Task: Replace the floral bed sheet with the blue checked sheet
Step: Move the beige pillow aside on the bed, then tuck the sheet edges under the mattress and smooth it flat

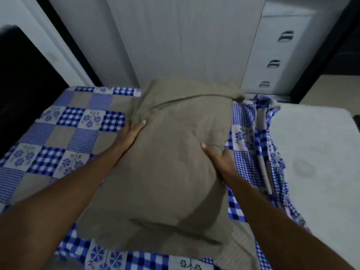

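Left hand (pixel 134 131) and right hand (pixel 221 155) clamp the pillow (pixel 171 168) at 9 and 3 o'clock, fingers probably curled under, likely shifting it so the checked sheet (pixel 58 133), bunched at 3 o'clock, can cover the mattress (pixel 315 149).

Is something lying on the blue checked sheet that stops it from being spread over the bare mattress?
Yes: the taupe pillow, gripped by the left hand and right hand, lies on the sheet, which is bunched beside the bare mattress.
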A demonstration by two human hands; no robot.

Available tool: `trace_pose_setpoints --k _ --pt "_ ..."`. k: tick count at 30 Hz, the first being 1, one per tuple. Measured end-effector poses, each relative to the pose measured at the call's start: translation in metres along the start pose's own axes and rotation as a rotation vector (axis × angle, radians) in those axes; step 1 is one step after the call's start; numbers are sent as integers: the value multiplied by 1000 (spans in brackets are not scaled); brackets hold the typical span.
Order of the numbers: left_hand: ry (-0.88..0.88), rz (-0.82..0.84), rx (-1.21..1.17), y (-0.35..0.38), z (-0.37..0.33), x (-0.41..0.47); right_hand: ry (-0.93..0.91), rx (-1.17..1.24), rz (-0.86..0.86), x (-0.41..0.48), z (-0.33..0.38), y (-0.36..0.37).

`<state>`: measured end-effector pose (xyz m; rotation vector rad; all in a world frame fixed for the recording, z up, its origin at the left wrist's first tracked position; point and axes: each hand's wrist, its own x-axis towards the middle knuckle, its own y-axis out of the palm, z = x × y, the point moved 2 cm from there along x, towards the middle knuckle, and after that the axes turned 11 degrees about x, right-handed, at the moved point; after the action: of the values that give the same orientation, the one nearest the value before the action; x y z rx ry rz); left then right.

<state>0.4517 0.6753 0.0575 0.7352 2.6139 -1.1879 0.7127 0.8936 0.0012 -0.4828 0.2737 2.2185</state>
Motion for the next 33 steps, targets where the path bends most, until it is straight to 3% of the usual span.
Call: trace_pose_setpoints --k 3,6,9,13,17,21,26,28,30,33 --pt "21 84 7 23 51 15 112 -59 -3 15 -59 39" --pt "58 4 91 42 92 42 111 -73 -101 24 -83 53" --pt "140 -108 376 49 86 43 111 -62 -106 24 -90 50" --pt "599 -318 635 51 37 15 122 -51 -73 22 -83 50" --pt "874 -314 699 92 8 -18 146 -89 -3 21 -83 40" --pt "1077 -111 787 161 -12 -67 89 -368 -5 18 -94 -12" --pt "1073 146 736 255 -20 -130 -128 -842 -197 -14 -121 -137" --pt "1016 293 637 295 -19 -157 -140 -940 -266 -38 -133 -188" --pt "877 520 581 332 -21 -185 -23 -950 -279 -62 -151 -240" --pt "547 750 500 385 -29 -223 195 -894 -142 -89 -182 -305"
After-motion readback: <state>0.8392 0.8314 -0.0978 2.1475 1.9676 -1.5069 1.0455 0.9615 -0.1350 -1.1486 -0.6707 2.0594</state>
